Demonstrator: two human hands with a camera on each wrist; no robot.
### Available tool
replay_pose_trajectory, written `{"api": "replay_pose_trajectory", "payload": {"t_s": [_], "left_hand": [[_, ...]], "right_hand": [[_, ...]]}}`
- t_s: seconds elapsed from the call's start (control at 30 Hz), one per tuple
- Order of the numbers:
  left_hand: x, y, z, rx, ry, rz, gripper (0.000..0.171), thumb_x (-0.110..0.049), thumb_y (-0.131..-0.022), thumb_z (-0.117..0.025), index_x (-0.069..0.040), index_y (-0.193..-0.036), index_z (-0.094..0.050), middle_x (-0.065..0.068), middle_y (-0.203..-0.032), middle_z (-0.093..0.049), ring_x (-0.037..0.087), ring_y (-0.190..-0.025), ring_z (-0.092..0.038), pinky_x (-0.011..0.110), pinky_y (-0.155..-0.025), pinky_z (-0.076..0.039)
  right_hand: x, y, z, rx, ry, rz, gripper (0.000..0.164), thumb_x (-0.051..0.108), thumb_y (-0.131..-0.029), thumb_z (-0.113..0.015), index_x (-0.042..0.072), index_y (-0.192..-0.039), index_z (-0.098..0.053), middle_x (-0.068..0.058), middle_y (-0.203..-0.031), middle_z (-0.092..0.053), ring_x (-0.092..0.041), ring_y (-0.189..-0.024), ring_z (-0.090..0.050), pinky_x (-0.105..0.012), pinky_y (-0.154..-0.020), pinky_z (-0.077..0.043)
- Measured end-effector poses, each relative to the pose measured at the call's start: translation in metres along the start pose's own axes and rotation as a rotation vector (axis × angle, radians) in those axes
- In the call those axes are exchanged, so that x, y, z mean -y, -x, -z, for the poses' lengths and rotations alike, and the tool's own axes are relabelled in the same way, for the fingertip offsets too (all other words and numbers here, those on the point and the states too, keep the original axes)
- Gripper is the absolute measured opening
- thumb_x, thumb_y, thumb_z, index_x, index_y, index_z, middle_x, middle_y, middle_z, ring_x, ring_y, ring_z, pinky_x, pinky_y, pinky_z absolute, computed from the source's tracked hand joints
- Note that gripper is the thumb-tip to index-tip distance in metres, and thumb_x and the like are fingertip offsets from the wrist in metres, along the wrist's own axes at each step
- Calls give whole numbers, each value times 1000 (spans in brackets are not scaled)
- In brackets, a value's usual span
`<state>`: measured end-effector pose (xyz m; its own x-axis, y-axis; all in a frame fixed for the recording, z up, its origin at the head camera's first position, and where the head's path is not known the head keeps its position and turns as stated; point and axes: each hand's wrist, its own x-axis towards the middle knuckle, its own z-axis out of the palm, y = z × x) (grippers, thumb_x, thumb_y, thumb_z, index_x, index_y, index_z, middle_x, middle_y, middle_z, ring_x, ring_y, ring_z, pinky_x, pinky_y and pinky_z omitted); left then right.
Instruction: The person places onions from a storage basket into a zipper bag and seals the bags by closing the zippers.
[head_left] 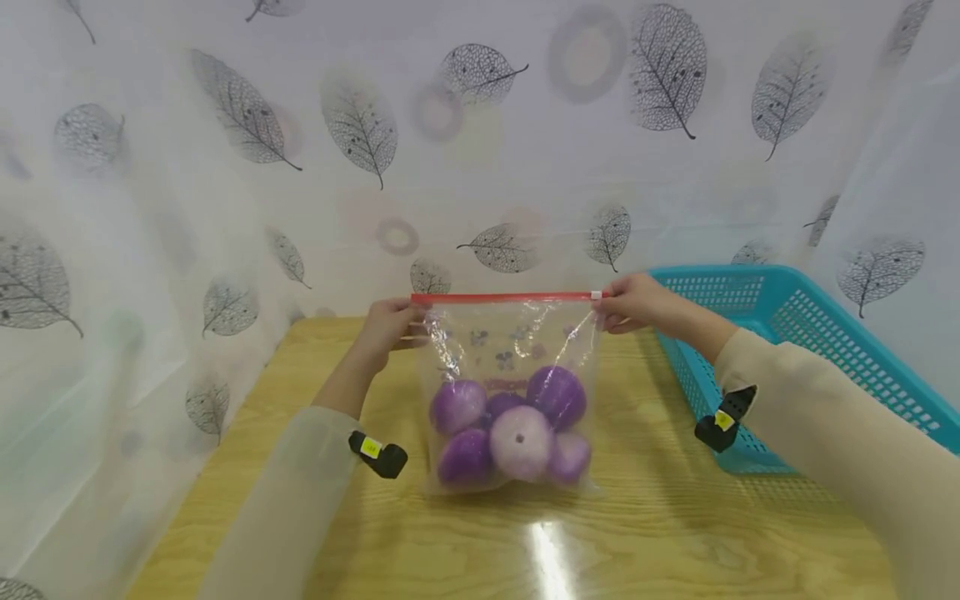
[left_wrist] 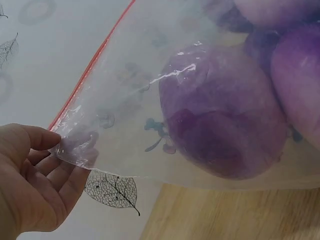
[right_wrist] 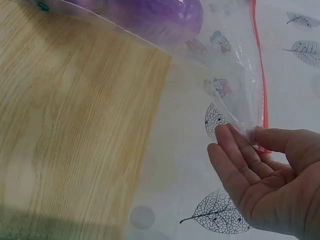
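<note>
A clear zip bag (head_left: pixel 517 337) with printed figures stands upright on the table, its red zip strip (head_left: pixel 510 297) stretched straight across the top. Several round purple-and-white vegetables (head_left: pixel 522 443) fill its lower part; they look like onions, but their exact kind is hard to tell. My left hand (head_left: pixel 392 323) pinches the bag's top left corner between thumb and fingers, seen closely in the left wrist view. At the top right corner, beside the white slider (head_left: pixel 596 295), my right hand (head_left: pixel 630 304) pinches the plastic. The right wrist view shows its other fingers behind the corner.
A turquoise plastic basket (head_left: pixel 847 358) with perforated walls stands at the right, partly behind my right forearm. The wooden table (head_left: pixel 450 542) ends just behind the bag. A pale leaf-printed sheet (head_left: pixel 480 183) hangs at the back and left.
</note>
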<state>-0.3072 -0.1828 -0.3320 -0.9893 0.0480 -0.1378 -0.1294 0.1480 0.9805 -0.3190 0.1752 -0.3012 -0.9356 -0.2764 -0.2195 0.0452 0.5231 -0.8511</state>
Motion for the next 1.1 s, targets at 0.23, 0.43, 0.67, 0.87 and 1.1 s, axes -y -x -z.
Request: {"api": "replay_pose_trajectory", "payload": {"t_s": [0.23,0.43,0.67,0.87,1.1], "left_hand": [[8,-9,4,34,-74,33,36,-9,-98,-49,6,-130,-49,17,-110,-66,6,-70,-65,25,-72,-57],[16,-18,3,-7,-113,32,37,-9,-98,-49,9,-131,-46,25,-118,-60,6,-70,-64,22,-68,-57],[29,-28,-5,-78,-83,21,38,-7,-98,-48,8,-133,-44,27,-118,-58,8,-69,-61,24,-69,-57],[37,-28,-12,-92,-128,30,50,-6,-97,-49,0,-144,-34,26,-117,-59,8,-67,-61,23,-64,-57],[45,-29,-13,-63,-173,23,47,-7,-97,-47,3,-142,-36,27,-118,-59,17,-78,-65,28,-69,-58]], "right_hand": [[-6,-19,-4,-4,34,-28,19,8,-95,-53,-11,-98,-54,-1,-68,-63,-8,-64,-63,-27,-68,-58],[-13,-37,-10,-58,111,16,23,10,-96,-54,-12,-99,-56,-3,-71,-62,-9,-64,-61,-27,-68,-58],[-25,-52,-14,-108,182,27,22,10,-96,-54,-11,-98,-57,-10,-74,-63,-13,-66,-62,-30,-68,-57],[-42,-59,-9,-112,150,48,20,7,-95,-54,-12,-94,-55,-9,-71,-65,-10,-63,-63,-25,-61,-56],[-50,-61,-14,-140,284,78,30,7,-95,-50,-18,-111,-54,-30,-99,-63,-35,-87,-65,-41,-79,-55]]}}
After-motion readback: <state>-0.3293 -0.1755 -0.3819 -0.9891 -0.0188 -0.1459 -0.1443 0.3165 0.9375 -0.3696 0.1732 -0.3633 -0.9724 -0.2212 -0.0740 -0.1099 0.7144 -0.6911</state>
